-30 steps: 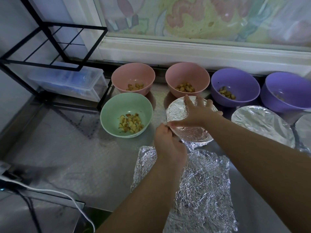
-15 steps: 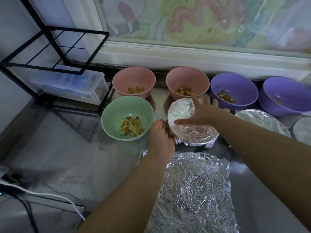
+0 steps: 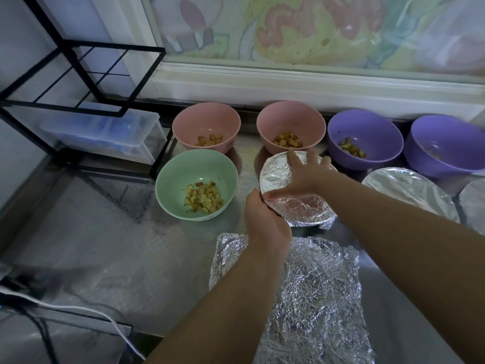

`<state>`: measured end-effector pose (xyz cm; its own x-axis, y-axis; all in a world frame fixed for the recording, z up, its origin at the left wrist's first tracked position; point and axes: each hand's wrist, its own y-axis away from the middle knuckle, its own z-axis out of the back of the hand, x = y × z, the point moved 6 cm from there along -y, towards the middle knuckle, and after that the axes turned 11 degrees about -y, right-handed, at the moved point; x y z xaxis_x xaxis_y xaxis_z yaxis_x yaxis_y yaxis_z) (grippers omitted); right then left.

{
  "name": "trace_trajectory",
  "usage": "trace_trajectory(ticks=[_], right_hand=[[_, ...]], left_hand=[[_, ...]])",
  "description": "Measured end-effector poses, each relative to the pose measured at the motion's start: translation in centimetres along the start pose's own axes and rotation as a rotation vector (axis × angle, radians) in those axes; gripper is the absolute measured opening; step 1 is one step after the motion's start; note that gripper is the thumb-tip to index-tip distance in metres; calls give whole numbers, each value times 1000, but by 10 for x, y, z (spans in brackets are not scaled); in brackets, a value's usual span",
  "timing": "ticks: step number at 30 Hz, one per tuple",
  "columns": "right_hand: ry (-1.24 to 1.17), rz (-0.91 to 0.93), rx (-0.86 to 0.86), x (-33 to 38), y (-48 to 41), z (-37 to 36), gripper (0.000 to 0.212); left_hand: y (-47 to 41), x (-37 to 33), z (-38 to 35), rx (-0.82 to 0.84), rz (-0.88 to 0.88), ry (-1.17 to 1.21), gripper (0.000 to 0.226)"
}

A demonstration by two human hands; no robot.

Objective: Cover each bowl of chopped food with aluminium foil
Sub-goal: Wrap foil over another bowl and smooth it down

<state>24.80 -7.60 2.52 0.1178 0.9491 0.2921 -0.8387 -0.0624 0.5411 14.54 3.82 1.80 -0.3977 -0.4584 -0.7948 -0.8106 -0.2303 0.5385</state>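
Status: crimp step, I'd judge. Green bowl [image 3: 196,185] at left, uncovered, food showing, likely next. Left hand [image 3: 265,219] grips the near-left rim of the foiled bowl [image 3: 301,206], at centre. Right hand [image 3: 304,174] lies flat on its top, fingers [image 3: 292,157] spread, pressing. Spare foil sheet [image 3: 317,285] just in front. Next: seal the rim, let go, lift a sheet.

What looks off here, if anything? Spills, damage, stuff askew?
No spills or breakage that I can see. One loose end: on the foil-covered bowl under the right hand, a crumpled foil flap sticks out at the near-right rim, not tucked under. The spare foil sheet in front is heavily wrinkled.
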Motion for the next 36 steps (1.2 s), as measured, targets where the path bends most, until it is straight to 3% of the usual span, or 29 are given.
trace_trajectory(ticks=[3, 10, 15, 20, 24, 32, 36], right_hand=[[-14, -7, -9, -1, 0, 0, 159], [-37, -16, -22, -1, 11, -1, 145], [-120, 107, -195, -9, 31, -5, 137], [-203, 522, -470, -25, 89, -16, 76], [-168, 725, -596, -27, 104, -43, 28], [-224, 761, -739, -25, 90, -56, 14], [-241, 790, -759, -24, 89, -57, 15]], left_hand=[[-4, -4, 2, -91, 21, -159, 31], [-2, 1, -1, 34, 55, 161, 37], [-8, -5, 19, 133, 205, -126, 22], [-20, -2, 34, 112, 190, -444, 7], [-23, 0, 27, 168, 150, -659, 27], [-36, 8, 27, 135, 188, -630, 12], [-39, 9, 27, 144, 194, -593, 25]])
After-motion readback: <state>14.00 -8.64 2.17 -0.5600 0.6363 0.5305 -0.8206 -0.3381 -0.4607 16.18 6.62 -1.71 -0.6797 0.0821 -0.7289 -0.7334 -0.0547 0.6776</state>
